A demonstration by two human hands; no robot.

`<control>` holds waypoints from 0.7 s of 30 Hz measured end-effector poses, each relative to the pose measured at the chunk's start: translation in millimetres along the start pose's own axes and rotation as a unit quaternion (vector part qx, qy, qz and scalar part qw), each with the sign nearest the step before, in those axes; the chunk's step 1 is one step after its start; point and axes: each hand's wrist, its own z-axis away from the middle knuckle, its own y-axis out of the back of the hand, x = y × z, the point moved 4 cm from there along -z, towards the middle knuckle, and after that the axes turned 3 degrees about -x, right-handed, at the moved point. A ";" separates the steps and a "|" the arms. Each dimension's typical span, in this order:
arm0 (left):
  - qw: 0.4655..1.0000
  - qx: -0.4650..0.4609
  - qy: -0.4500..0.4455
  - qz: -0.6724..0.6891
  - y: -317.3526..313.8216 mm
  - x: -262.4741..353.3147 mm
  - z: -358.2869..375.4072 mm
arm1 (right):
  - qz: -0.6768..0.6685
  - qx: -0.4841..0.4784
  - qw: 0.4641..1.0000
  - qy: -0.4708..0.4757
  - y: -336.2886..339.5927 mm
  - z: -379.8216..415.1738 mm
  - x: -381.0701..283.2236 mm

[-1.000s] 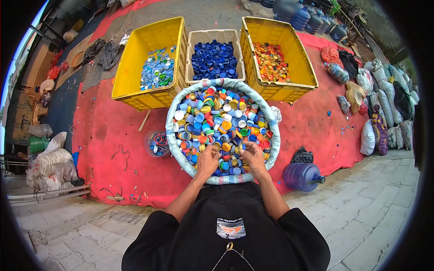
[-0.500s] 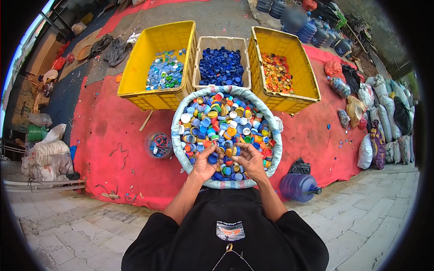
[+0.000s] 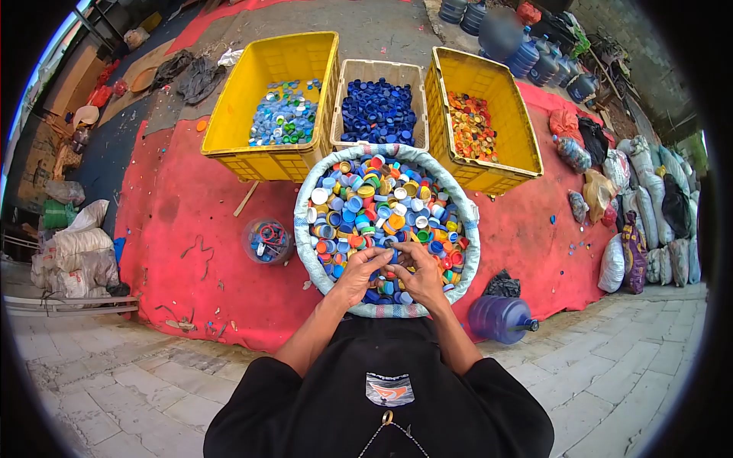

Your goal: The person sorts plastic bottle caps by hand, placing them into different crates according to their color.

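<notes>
A round basket with a pale cloth-wrapped rim (image 3: pixel 308 191) is heaped with bottle caps (image 3: pixel 397 200) of mixed colours. Over its near side, my left hand (image 3: pixel 359 276) and my right hand (image 3: pixel 420 275) meet fingertip to fingertip. Between them is a small dark blue cap (image 3: pixel 394 256), pinched by the fingers of both hands and partly covered by them. Beyond the basket stand a yellow crate (image 3: pixel 263 162) with light blue and green caps, a whitish crate (image 3: pixel 421 114) with dark blue caps, and another yellow crate (image 3: pixel 489 177) with red and orange caps.
A clear tub (image 3: pixel 267 241) of small items sits left of the basket on the red sheet (image 3: pixel 183 252). At the right lie a large purple-blue water bottle (image 3: pixel 500 319) and a black bag (image 3: pixel 502 284). Filled sacks (image 3: pixel 649 191) line the far right; more bottles (image 3: pixel 523 58) stand behind.
My hands have come together, my left hand moving right and slightly up, and now meet at a blue cap. The view has shifted slightly.
</notes>
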 end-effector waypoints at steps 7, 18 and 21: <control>0.992 0.077 -0.006 0.096 23.1 11.6 -2.1 | -0.255 0.046 0.956 -0.137 -7.0 8.7 31.4; 0.970 0.037 -0.054 0.235 67.9 7.3 -4.0 | 0.227 -0.086 0.969 -0.037 -16.4 15.9 50.4; 0.970 0.051 -0.047 0.235 61.9 3.2 3.3 | 0.271 -0.127 0.954 -0.016 -24.4 12.1 44.8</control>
